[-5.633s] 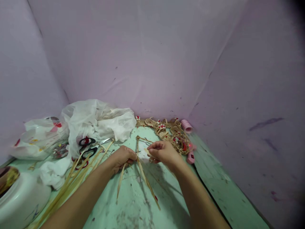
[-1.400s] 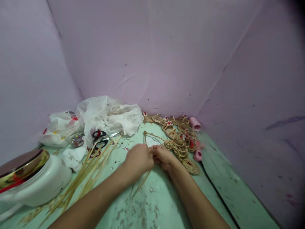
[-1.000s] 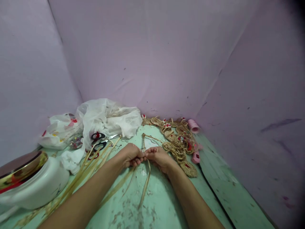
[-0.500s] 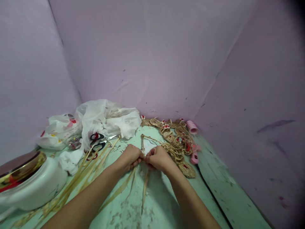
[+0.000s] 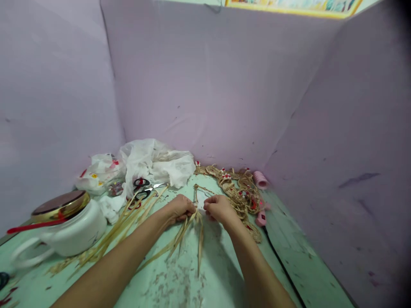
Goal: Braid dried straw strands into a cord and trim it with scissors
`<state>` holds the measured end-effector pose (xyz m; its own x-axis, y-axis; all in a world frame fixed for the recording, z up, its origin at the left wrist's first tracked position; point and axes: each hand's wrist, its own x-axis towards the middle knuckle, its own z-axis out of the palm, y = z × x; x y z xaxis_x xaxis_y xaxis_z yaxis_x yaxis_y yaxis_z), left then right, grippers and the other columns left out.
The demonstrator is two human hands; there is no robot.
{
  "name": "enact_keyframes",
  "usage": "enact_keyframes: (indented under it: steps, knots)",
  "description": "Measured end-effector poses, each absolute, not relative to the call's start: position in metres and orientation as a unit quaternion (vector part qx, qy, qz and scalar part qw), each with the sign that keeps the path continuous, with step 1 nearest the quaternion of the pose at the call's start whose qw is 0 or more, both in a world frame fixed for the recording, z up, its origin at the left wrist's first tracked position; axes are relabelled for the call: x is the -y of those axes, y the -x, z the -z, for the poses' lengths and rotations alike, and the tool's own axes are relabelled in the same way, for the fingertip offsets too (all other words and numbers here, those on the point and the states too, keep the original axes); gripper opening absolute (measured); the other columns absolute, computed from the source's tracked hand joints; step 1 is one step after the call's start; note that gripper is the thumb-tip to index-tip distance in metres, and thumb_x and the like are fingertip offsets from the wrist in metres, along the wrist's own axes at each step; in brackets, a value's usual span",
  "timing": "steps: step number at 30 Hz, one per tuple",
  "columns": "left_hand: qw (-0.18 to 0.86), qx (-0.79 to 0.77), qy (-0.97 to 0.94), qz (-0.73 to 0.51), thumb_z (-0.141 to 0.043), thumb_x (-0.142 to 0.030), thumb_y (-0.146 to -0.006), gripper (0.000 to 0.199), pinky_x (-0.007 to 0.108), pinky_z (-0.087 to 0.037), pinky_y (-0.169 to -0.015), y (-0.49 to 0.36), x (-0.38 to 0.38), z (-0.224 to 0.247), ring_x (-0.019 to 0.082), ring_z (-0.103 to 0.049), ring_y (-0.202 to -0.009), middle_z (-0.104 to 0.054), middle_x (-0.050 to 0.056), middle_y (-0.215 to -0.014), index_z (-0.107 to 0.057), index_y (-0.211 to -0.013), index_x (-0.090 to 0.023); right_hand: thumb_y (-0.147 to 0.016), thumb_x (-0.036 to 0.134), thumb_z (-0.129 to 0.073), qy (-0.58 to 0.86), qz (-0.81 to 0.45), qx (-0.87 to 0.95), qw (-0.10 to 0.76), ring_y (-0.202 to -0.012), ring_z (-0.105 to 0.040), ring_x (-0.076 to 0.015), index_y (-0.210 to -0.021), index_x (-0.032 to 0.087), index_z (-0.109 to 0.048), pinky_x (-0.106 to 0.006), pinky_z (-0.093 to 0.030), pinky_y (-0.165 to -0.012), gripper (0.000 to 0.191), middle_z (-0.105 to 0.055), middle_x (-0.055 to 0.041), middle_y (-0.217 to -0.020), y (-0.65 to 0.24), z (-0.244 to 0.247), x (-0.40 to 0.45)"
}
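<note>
My left hand (image 5: 181,208) pinches the lower end of a thin straw braid (image 5: 196,194) with its thumb and fingertips. Loose flat straw strands (image 5: 201,244) fan out below the pinch toward me. A short gap to the right, my right hand (image 5: 221,208) has its thumb and fingertips closed; whether a strand is in them is too small to tell. From the left hand the braid runs up the table, bends sharply, and goes right behind my right hand toward a heap of coiled straw braid (image 5: 239,201) dotted with red and white beads.
On the left lie long loose straw strands (image 5: 118,231), scissors (image 5: 143,194), a white plastic bag (image 5: 157,162) and a white mug (image 5: 77,231) with a gold-rimmed round lid (image 5: 61,206). A pink tool (image 5: 261,218) with a black cable (image 5: 282,265) and a pink spool (image 5: 260,180) are right.
My hands have moved apart; the right hand has drawn off to the right while the left keeps its pinch. The strands show more. The view has tilted up and swung left.
</note>
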<state>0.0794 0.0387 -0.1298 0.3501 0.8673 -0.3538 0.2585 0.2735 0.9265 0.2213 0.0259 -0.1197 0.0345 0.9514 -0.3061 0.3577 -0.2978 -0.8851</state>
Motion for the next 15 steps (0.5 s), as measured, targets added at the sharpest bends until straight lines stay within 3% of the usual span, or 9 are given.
enact_keyframes:
  steps: [5, 9, 12, 15]
  knots:
    - [0.614, -0.500, -0.558, -0.249, -0.050, -0.019, -0.047, 0.008, 0.018, -0.010, -0.028, -0.077, -0.040, 0.132, 0.002, -0.023, -0.025, -0.036, -0.007, -0.034, -0.044, -0.044, -0.014, -0.063, 0.010, -0.049, 0.570, -0.630, 0.429, 0.307, -0.040, -0.046, -0.0078, -0.060, 0.013, -0.055, -0.020, -0.043, -0.044, 0.008, -0.052, 0.0005, -0.046, -0.208, 0.123, -0.020]
    - [0.605, -0.512, -0.566, -0.228, -0.054, -0.022, -0.049, 0.012, 0.017, -0.012, -0.030, -0.074, -0.044, 0.136, 0.002, -0.025, -0.027, -0.039, -0.006, -0.036, -0.046, -0.047, -0.013, -0.064, 0.009, -0.049, 0.565, -0.643, 0.423, 0.298, -0.038, -0.045, -0.0061, -0.056, 0.013, -0.050, -0.019, -0.044, -0.044, 0.009, -0.051, 0.0014, -0.045, -0.207, 0.129, -0.020]
    - [0.593, -0.520, -0.574, -0.218, -0.056, -0.025, -0.050, 0.015, 0.017, -0.013, -0.031, -0.072, -0.046, 0.138, 0.002, -0.026, -0.029, -0.040, -0.005, -0.037, -0.047, -0.048, -0.013, -0.064, 0.011, -0.052, 0.565, -0.626, 0.441, 0.309, -0.034, -0.038, -0.0033, -0.050, 0.013, -0.045, -0.015, -0.037, -0.038, 0.016, -0.045, 0.0040, -0.041, -0.211, 0.135, -0.023]
    - [0.592, -0.515, -0.580, -0.219, -0.056, -0.025, -0.050, 0.014, 0.017, -0.013, -0.031, -0.072, -0.045, 0.139, 0.003, -0.026, -0.029, -0.039, -0.006, -0.037, -0.048, -0.049, -0.013, -0.065, 0.017, -0.054, 0.568, -0.606, 0.458, 0.317, -0.031, -0.031, -0.0021, -0.049, 0.014, -0.043, -0.013, -0.022, -0.030, 0.019, -0.040, 0.0052, -0.039, -0.213, 0.140, -0.025]
